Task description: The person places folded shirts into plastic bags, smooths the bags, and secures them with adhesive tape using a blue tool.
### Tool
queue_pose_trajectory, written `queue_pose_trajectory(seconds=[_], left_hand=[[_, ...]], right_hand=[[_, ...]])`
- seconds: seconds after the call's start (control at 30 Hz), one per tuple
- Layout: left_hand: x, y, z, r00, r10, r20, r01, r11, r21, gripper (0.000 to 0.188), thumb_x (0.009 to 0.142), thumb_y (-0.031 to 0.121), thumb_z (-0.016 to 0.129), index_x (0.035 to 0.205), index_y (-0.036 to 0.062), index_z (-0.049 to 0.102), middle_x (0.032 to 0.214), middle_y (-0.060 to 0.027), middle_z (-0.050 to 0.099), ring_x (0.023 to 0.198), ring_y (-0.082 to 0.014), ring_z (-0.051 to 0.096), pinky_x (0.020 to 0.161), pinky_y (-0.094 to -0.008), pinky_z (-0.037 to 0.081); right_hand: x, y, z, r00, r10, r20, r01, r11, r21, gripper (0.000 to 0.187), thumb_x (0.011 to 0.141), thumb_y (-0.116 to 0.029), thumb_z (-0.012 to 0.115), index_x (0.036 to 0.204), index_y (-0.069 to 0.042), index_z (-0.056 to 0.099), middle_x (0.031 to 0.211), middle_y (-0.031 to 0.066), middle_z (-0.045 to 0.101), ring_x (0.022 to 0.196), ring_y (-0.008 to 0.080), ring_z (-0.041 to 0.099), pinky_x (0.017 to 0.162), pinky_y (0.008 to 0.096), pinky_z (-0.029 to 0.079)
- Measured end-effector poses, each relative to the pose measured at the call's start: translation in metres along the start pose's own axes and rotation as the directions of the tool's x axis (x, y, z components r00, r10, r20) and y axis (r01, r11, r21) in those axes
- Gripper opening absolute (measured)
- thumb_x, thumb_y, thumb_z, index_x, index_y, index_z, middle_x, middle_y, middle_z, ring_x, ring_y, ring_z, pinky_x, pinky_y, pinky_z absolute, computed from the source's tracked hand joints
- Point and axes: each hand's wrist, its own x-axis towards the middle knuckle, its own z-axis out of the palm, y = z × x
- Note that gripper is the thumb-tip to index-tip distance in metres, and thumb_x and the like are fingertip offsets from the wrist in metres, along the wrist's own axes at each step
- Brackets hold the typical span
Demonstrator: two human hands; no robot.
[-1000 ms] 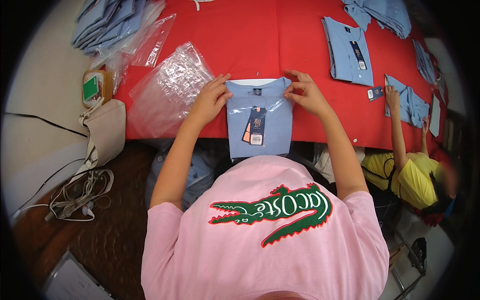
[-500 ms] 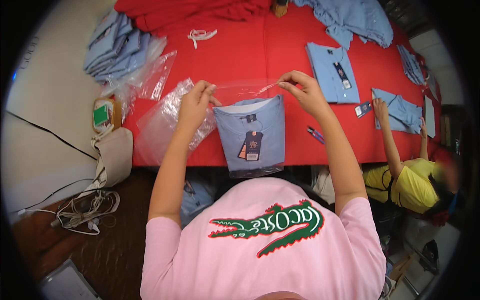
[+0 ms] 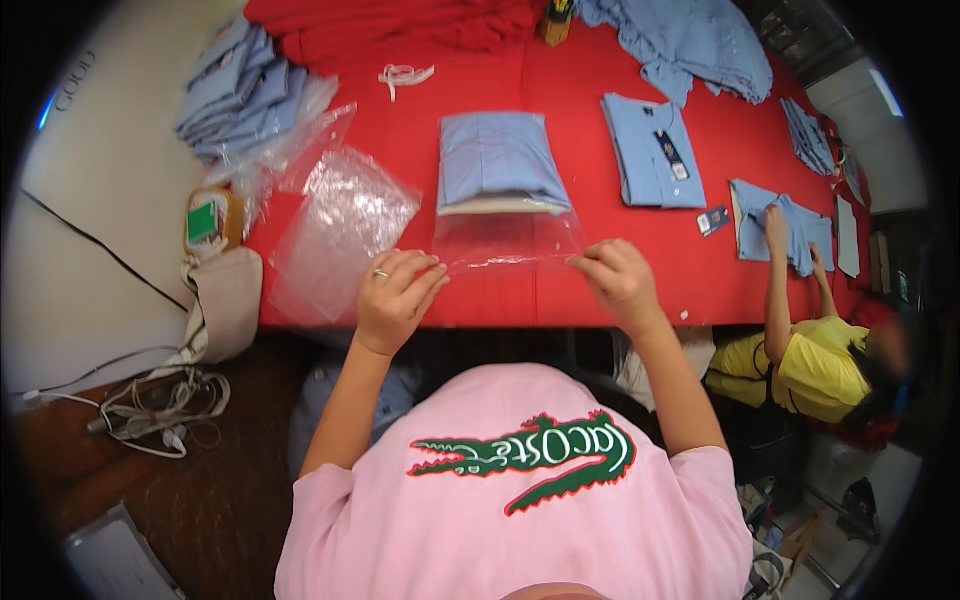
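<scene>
While the left hand (image 3: 400,297) and right hand (image 3: 620,284) pinched the clear plastic bag (image 3: 507,237), the folded blue fabric shirt (image 3: 500,155) lay upper-centre, midway between them.

Clear bag (image 3: 510,238), w/ folded blue shirt (image 3: 498,155) inside, is laid on red-covered table (image 3: 480,90), plain side up. Near edge of bag is pinched at L corner by L hand (image 3: 400,295) (ring worn) & at R corner by R hand (image 3: 620,282); edge is held approx. straight betw. the two. Stack of clear bags (image 3: 345,225) is spread just beside L hand; pile of folded blue garments (image 3: 235,95) is set beyond, far L. To R, tagged blue shirt (image 3: 652,150) is laid out, w/ loose dark tag (image 3: 713,221) near it. Farther R, blue garment (image 3: 797,225) is handled by co-worker in yellow top (image 3: 825,370).
</scene>
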Motion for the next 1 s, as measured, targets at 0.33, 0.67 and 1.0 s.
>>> queue_pose_trajectory(seconds=[0.33, 0.67, 1.0], left_hand=[[-0.084, -0.011, 0.050, 0.918, -0.287, 0.273, 0.339, 0.926, -0.165, 0.023, 0.098, 0.017, 0.076, 0.116, 0.0041, 0.077, 0.128, -0.0128, 0.073, 0.116, -0.0333, 0.070, 0.104, -0.0455, 0.054], [0.075, -0.092, 0.230, 0.920, -0.294, 0.260, 0.260, 0.953, 0.155, 0.061, 0.109, 0.040, 0.055, 0.167, 0.0211, 0.046, 0.182, -0.0116, 0.021, 0.167, -0.0382, 0.019, 0.134, -0.0578, 0.019], [0.065, -0.091, 0.238, 0.914, -0.257, 0.312, 0.206, 0.960, 0.189, 0.072, 0.105, 0.049, 0.059, 0.170, 0.0237, 0.041, 0.183, -0.0116, 0.016, 0.168, -0.0425, 0.013, 0.133, -0.0638, 0.017]], right_hand=[[-0.083, -0.011, 0.071, 0.937, 0.349, 0.016, -0.349, 0.936, 0.044, 0.029, 0.095, -0.010, 0.074, 0.123, -0.005, 0.075, 0.111, 0.0150, 0.074, 0.104, 0.0358, 0.070, 0.097, 0.0474, 0.053], [0.116, 0.050, 0.210, 0.918, 0.396, -0.013, -0.391, 0.911, 0.134, 0.075, 0.107, -0.039, 0.061, 0.164, 0.004, 0.038, 0.172, 0.0293, 0.035, 0.162, 0.0435, 0.029, 0.133, 0.0547, 0.023], [0.082, 0.085, 0.222, 0.951, 0.305, 0.055, -0.305, 0.952, -0.006, 0.082, 0.108, -0.053, 0.057, 0.170, -0.005, 0.034, 0.177, 0.0249, 0.026, 0.166, 0.0400, 0.023, 0.134, 0.0547, 0.018]])
